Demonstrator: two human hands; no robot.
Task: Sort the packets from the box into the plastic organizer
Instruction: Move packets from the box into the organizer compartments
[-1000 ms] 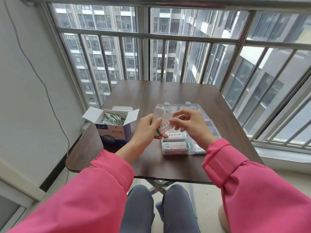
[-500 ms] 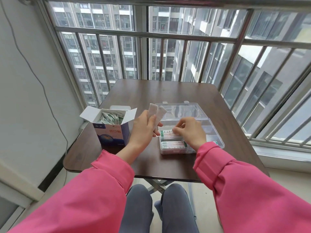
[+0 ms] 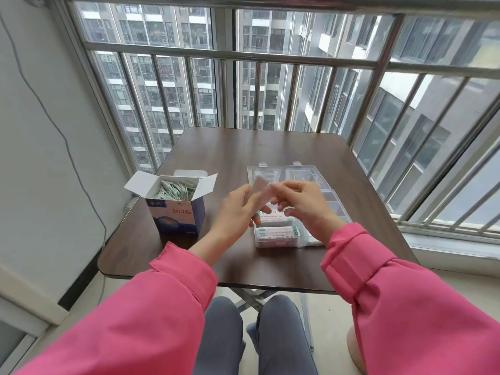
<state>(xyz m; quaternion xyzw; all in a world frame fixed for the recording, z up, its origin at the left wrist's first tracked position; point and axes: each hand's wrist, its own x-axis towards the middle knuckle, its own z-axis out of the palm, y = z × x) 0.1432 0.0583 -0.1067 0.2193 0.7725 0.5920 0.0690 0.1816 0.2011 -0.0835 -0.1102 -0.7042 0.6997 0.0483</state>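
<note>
A blue and white box [image 3: 176,212] stands open on the left of the table, full of green-and-white packets [image 3: 174,191]. A clear plastic organizer [image 3: 332,201] lies open to its right, with packets stacked in its near left compartments [image 3: 277,232]. My left hand [image 3: 239,209] holds a few white packets [image 3: 261,186] up above the organizer. My right hand [image 3: 303,204] is raised beside it, its fingertips pinching the top of one of those packets.
The dark wooden table [image 3: 257,150] sits in a corner against a window with metal bars [image 3: 243,55]. A white wall with a hanging cable [image 3: 54,125] runs along the left. My knees are under the table's near edge.
My right hand has left the packets in the organizer and risen to the packets in my left hand. The left hand has stayed raised with its packets.
</note>
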